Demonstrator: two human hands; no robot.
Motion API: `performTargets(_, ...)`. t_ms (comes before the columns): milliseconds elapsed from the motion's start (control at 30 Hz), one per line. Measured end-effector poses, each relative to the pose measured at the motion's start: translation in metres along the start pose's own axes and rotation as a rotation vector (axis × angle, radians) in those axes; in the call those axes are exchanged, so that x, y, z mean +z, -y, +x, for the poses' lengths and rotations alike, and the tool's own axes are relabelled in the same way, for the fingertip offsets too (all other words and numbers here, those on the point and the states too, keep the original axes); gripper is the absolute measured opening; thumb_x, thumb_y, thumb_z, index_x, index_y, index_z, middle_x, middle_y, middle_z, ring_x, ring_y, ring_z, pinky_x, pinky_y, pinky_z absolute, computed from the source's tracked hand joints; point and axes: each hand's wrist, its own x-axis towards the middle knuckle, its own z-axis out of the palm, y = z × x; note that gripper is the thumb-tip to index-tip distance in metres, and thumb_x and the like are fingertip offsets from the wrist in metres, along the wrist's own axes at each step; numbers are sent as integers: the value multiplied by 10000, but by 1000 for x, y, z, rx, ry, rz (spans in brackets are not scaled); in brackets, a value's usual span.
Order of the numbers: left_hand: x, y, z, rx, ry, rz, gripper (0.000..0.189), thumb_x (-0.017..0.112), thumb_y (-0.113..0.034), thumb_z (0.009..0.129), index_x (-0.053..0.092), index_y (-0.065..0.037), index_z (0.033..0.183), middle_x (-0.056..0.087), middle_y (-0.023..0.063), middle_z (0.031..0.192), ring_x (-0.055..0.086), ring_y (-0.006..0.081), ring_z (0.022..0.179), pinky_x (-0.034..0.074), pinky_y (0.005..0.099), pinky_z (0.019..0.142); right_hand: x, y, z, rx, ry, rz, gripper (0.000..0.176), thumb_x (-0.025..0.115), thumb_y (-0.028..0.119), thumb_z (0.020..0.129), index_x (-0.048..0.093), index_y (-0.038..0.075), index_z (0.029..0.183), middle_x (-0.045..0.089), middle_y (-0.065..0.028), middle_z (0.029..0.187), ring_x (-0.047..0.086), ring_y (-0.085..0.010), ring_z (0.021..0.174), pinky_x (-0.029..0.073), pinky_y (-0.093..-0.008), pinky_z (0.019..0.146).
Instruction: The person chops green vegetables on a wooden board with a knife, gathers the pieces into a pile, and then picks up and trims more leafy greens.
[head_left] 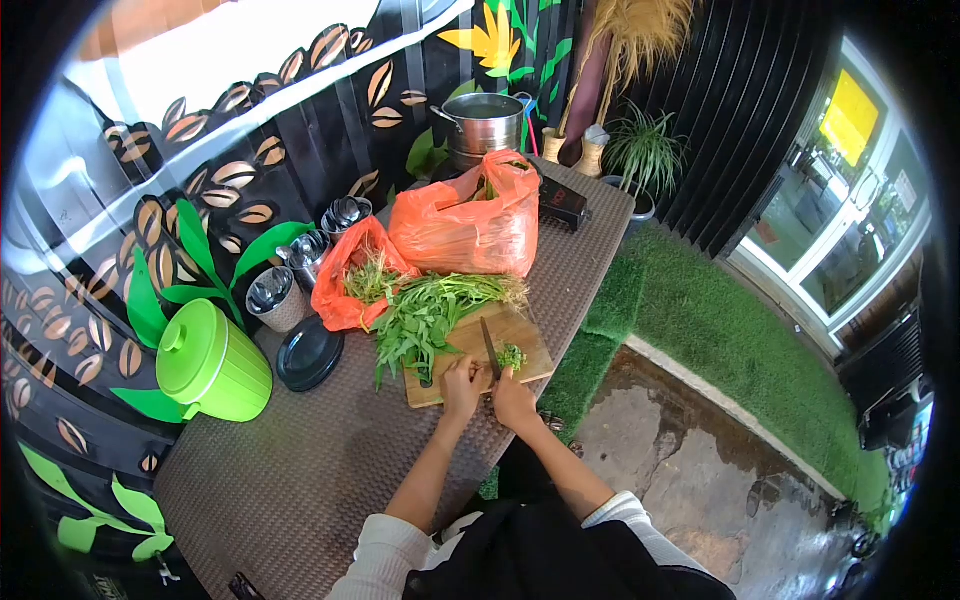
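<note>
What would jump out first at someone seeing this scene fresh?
Probably the bright orange plastic bags, which stand on the brown woven-look table just beyond the wooden cutting board. The lime-green lidded bucket toward the left of the picture likely comes next. Then there is the heap of leafy greens, spread over the board's far left part, with a knife to its right.
</note>
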Motion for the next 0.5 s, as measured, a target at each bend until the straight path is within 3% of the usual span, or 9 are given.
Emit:
performTargets(33,3,-3,3,-82,17,-118,84,626,14,778,602,4,857,622,132,703,632,257,701,500,328,609,0,-1,-1,-25,-26,2,392,463,233,907,347,-58,1142,637,-257,811,640,-413,797,514,-490,690)
performTargets(133,8,-4,15,-61,43,-220,100,624,19,781,619,-7,878,636,142,756,640,264,705,502,326,609,-3,1,0,26,34,-10,386,488,217,892,358,-41,1147,641,-253,899,650,-385,852,528,-451,725)
performTargets(267,-1,5,29,5,4,-127,115,625,8,785,628,-20,896,643,144,826,639,269,715,503,337,613,-3,3,0,27,3,-15,359,480,231,900,363,-27,1121,647,-242,867,654,-387,820,530,-455,708)
performTargets(333,-11,11,41,33,37,-14,111,628,-21,801,630,-2,910,652,136,882,641,243,741,504,317,656,-10,6,-4,28,26,-14,327,467,246,910,364,-11,1085,650,-235,836,657,-387,784,533,-454,687)
performTargets(400,-21,20,49,64,48,-20,133,636,-43,795,632,2,920,649,133,893,627,282,813,497,361,726,-8,5,-4,12,3,-3,317,468,247,911,363,-7,1069,650,-234,823,657,-389,769,533,-454,675)
performTargets(500,-38,29,58,77,220,450,130,664,-85,784,647,-19,895,644,117,886,572,293,924,457,432,799,-7,4,-6,-3,-17,13,319,469,245,911,358,-10,1066,648,-238,812,656,-391,756,532,-456,658)
